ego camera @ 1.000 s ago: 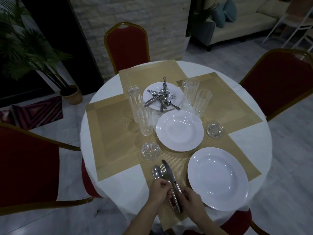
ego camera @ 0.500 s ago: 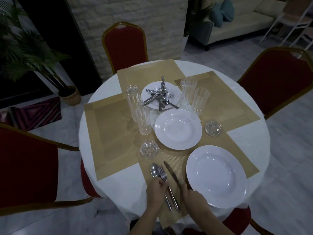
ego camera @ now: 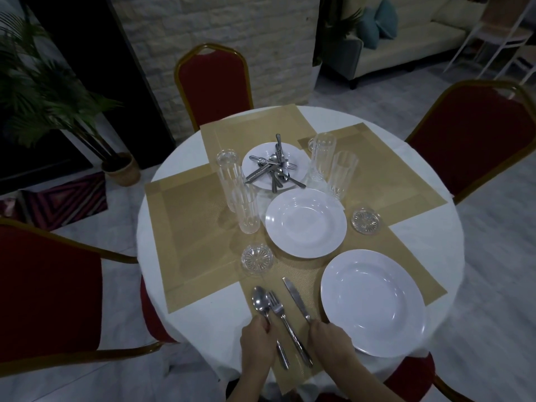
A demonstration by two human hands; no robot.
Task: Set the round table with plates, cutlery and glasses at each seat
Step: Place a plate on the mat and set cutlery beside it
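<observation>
On the near gold placemat (ego camera: 295, 274) lie a spoon (ego camera: 259, 298), a fork (ego camera: 280, 311) and a knife (ego camera: 296, 298). My left hand (ego camera: 257, 342) rests on the spoon's handle. My right hand (ego camera: 330, 339) holds the knife's handle, with the blade pointing away towards the left. A white plate (ego camera: 372, 301) sits right of the knife. A second white plate (ego camera: 306, 223) lies in the table's middle. A smaller plate (ego camera: 293, 153) behind it carries a pile of cutlery (ego camera: 272, 169). Tall glasses (ego camera: 246, 210) stand on both sides.
The round table (ego camera: 203, 314) has a white cloth and several gold placemats. Small glass coasters (ego camera: 257, 259) lie near the middle plate. Red chairs (ego camera: 213, 85) stand around the table, one at the left (ego camera: 49, 294) and one at the right (ego camera: 475, 137). A potted plant (ego camera: 121, 169) stands on the floor.
The knife has moved right, away from the fork and spoon, towards the near plate. My two hands have drawn apart.
</observation>
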